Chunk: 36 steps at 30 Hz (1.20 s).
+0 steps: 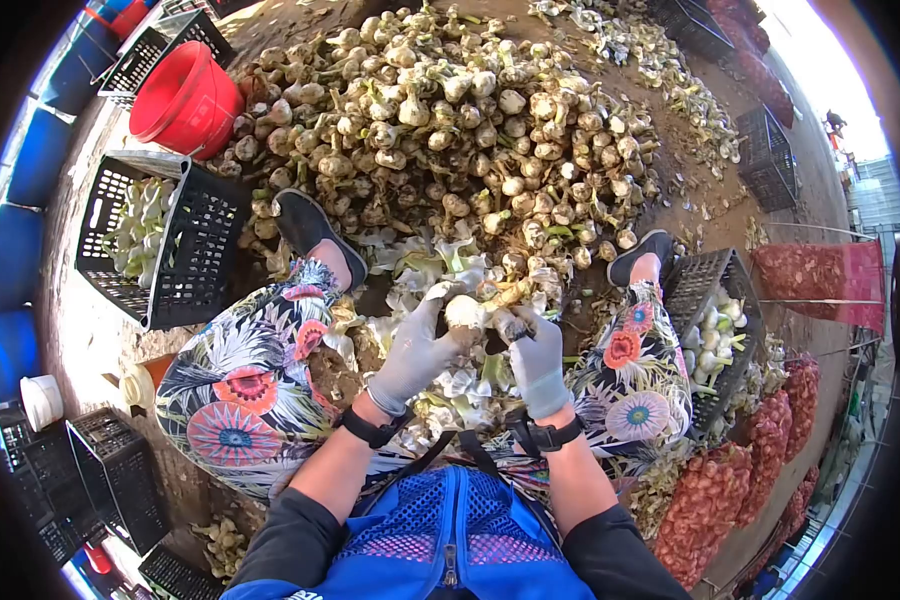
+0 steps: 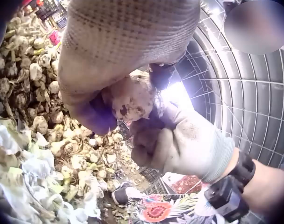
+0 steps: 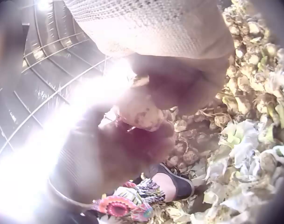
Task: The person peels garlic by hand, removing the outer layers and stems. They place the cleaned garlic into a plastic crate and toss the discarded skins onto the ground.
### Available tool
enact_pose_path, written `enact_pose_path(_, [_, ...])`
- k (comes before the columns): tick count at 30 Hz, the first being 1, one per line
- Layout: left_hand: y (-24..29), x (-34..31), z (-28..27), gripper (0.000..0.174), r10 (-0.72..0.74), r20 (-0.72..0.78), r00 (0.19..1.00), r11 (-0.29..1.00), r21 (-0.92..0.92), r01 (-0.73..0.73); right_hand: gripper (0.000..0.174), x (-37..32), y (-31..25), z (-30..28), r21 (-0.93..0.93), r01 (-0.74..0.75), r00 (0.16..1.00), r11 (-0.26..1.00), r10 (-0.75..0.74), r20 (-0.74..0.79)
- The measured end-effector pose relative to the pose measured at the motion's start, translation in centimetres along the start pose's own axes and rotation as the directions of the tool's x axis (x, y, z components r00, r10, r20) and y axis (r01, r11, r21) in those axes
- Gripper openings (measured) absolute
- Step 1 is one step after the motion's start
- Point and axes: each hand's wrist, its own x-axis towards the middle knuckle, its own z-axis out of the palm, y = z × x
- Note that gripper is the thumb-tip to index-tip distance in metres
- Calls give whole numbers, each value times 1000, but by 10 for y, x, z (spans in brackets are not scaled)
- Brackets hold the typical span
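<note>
Bulb point(image 1: 464, 312) sits above the husks point(image 1: 458, 262), held by left grip point(image 1: 417, 350) and right grip point(image 1: 537, 362) together; probably best to steady it with the left and work the right gently, avoiding bruises.

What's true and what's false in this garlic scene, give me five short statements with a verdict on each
The left grip holds a garlic bulb. True.
The left grip is bare. False: it wears a pale glove.
A red bucket sits beside the garlic pile. True.
The legwear is plain grey. False: the trousers are brightly patterned.
A black crate near the right shoe contains white bulbs. True.
</note>
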Motion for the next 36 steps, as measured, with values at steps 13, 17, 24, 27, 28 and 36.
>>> enact_pose_path(13, [-28,-6,-24,53,-351,211,912,753,-517,409,51,10,-17,-17,-84,181,938,980,-147,314])
enact_pose_path(17, [-19,-8,-15,43,-257,344,903,841,-381,384,40,19,-1,-2,-153,438,887,886,-398,233])
enact_pose_path(24, [-33,-15,-4,82,-204,353,913,886,-331,326,23,23,44,-29,-134,-131,991,982,131,-9])
enact_pose_path(27, [-28,-8,-10,68,-130,242,962,932,-300,201,20,13,41,-42,-308,133,979,942,-173,-106])
enact_pose_path(28, [-29,-8,-7,68,-134,248,959,931,-300,207,25,5,27,-40,55,23,998,998,-20,-53])
enact_pose_path(36, [-25,-3,8,21,-205,-71,976,973,-126,195,19,-4,-8,-10,198,-168,968,966,123,218])
